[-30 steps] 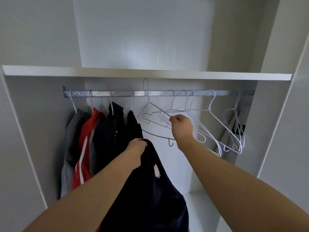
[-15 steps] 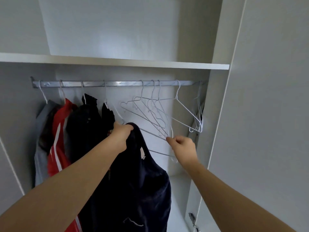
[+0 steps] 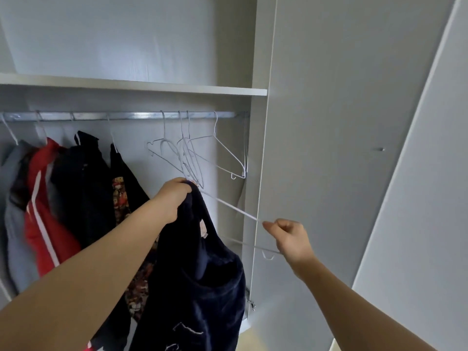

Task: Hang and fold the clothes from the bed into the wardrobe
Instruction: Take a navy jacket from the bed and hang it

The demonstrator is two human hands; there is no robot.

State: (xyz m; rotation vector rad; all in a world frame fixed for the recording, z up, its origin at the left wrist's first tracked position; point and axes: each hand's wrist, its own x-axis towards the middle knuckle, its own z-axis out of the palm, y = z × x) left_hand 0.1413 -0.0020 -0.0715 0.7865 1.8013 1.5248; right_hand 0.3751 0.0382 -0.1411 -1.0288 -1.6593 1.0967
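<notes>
Garment: dark navy top (image 3: 202, 287). It hangs full length below the left hand (image 3: 174, 198), in front of the open wardrobe, and is not yet on a hanger.
Left hand: clenched round the bunched neck edge of the top, carrying all its weight.
Handling, garment: judged soft, limp and fairly light, with a plush pile. It folds in on itself, so the neck opening will need spreading before a hanger goes in. Best hold is the collar or shoulder seams, not the body.
Right hand (image 3: 291, 239): pinches a white wire hanger (image 3: 235, 211) between thumb and forefinger, with the other fingers curled.
Hanger position: it spans the gap between the two hands, its far end passing behind the left hand. The hook is hidden, and the hanger appears clear of the rail.
Handling, hanger: judged thin, light and springy, and liable to twist or snag on its neighbours. Best hold is at a shoulder bend or near the hook.
Labels: a small pale neck tag (image 3: 203, 230) sits just below the left hand, its writing too small to read. A white marking (image 3: 187, 330) low on the top is not legible. No brand identified.
Above the hands: rail (image 3: 131, 115) carrying empty wire hangers (image 3: 222, 153), with a shelf (image 3: 152, 87) over it.
Left of the left hand: hung clothes, namely a patterned garment (image 3: 121, 193), a black garment (image 3: 83, 186), a red jacket with white stripes (image 3: 43, 211) and a grey garment (image 3: 12, 224).
Right of the right hand: grey wardrobe panel (image 3: 354, 122).
</notes>
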